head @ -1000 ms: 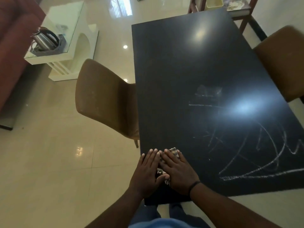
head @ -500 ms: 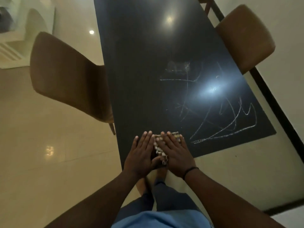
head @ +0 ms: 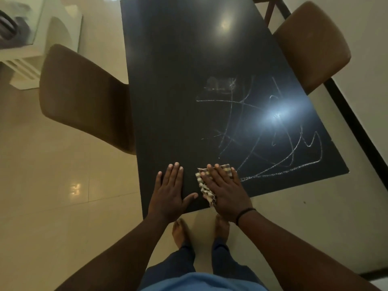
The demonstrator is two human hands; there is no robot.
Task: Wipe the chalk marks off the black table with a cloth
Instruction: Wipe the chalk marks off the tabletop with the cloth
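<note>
Checked brown-and-cream cloth lay under flat right hand | left hand fingers spread on black worktop | white chalk marks beside cloth

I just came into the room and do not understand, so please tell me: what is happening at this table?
A person stands at the near end of a black table to wipe chalk off it. The right hand presses a checked cloth flat on the top, beside the chalk marks. The left hand rests flat on bare tabletop, apart from the cloth. The scribbles are not yet wiped.
</note>
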